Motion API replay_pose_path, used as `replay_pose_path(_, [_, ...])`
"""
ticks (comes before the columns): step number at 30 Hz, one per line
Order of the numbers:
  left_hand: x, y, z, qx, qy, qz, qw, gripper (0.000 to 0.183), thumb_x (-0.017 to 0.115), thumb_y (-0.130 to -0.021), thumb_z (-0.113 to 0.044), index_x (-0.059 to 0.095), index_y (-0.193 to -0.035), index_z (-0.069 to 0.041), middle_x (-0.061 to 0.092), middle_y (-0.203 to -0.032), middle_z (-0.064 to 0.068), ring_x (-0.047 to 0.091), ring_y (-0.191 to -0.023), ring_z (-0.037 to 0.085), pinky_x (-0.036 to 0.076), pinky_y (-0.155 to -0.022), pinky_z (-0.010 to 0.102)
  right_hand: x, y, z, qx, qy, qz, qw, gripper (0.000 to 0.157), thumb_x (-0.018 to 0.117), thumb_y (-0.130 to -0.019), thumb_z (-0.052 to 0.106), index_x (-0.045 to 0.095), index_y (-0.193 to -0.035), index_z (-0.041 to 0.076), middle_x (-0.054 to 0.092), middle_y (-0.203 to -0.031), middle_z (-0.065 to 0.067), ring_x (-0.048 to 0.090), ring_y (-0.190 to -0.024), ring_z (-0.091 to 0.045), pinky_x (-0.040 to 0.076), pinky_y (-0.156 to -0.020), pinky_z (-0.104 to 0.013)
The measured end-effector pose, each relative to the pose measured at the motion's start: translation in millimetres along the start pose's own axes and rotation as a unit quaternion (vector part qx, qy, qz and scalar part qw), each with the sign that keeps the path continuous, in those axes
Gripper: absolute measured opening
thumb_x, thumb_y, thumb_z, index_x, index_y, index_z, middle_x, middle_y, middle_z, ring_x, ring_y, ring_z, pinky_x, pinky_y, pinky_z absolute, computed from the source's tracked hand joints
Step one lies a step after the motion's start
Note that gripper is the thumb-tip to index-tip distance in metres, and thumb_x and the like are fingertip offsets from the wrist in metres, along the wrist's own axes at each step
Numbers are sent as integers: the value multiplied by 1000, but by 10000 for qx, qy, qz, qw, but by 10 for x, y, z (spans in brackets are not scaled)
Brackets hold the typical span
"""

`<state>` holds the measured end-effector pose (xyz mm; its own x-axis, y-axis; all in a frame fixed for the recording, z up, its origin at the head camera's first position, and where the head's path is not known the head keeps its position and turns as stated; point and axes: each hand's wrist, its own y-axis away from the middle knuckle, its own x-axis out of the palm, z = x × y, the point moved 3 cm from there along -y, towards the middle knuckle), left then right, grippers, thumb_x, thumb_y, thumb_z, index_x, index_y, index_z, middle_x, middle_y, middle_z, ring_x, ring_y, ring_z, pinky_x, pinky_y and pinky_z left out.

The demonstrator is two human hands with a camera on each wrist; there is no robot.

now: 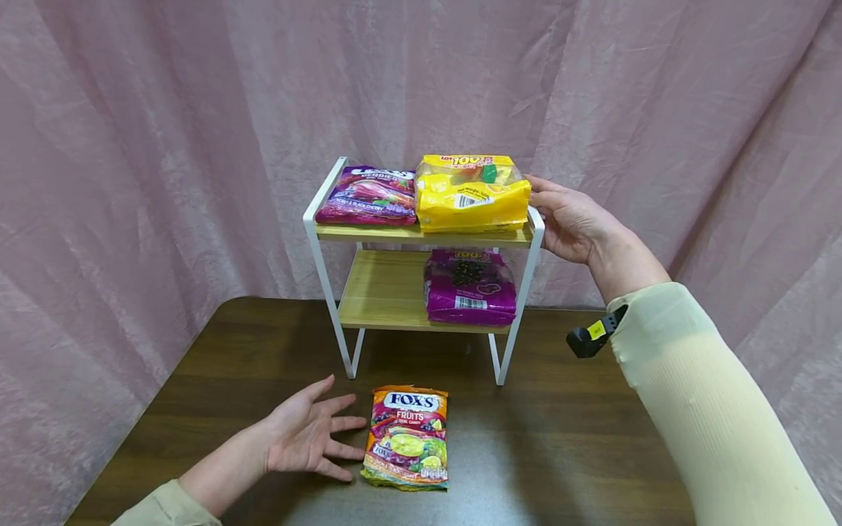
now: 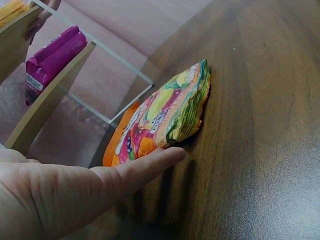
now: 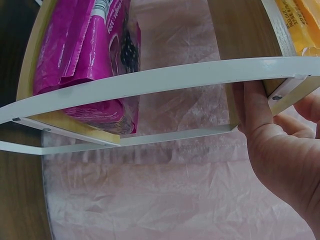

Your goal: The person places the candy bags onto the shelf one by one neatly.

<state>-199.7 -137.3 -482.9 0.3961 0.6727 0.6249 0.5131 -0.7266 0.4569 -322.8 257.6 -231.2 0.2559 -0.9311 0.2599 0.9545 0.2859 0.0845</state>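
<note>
My right hand (image 1: 572, 219) grips the right end of the two-tier shelf (image 1: 388, 292) at its upper board. In the right wrist view, some of its fingers (image 3: 257, 105) reach beneath that board beside the white frame. A yellow candy bag (image 1: 473, 201) lies on top, right by these fingertips. Palm turned inward and fingers spread, my left hand (image 1: 305, 435) is just left of an orange Fox's Fruits candy bag (image 1: 408, 442), which lies flat on the table. The left wrist view shows one straight finger (image 2: 145, 170) overlapping the near edge of this bag.
A purple Fox's Berries bag (image 1: 368, 196) lies on the top tier at the left. A magenta candy bag (image 1: 470, 292) sits at the right of the lower tier. The shelf stands on a brown wooden table (image 1: 566, 438), with a pink curtain (image 1: 197, 146) behind.
</note>
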Motion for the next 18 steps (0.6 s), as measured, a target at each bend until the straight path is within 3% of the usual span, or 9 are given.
replay_pose_path(9, [-7, -14, 33, -6, -246, -208, 9995, 100, 36, -99, -73, -14, -163, -14, -5, -167, 25, 36, -139, 55, 38, -103, 77, 4, 1, 1, -7, -34, -12, 10000, 67, 54, -108, 15, 21, -165, 31, 43, -151, -11, 70, -106, -19, 59, -88, -33])
replay_pose_path(18, [-8, -35, 41, -20, -389, -174, 9991, 98, 33, -99, -75, -12, -164, -17, 5, -167, 27, 43, -138, 47, 42, -107, 68, 10, 9, 2, -3, -53, 16, 10000, 66, 53, -108, 15, 22, -165, 32, 42, -151, -11, 70, -106, -20, 59, -88, -34])
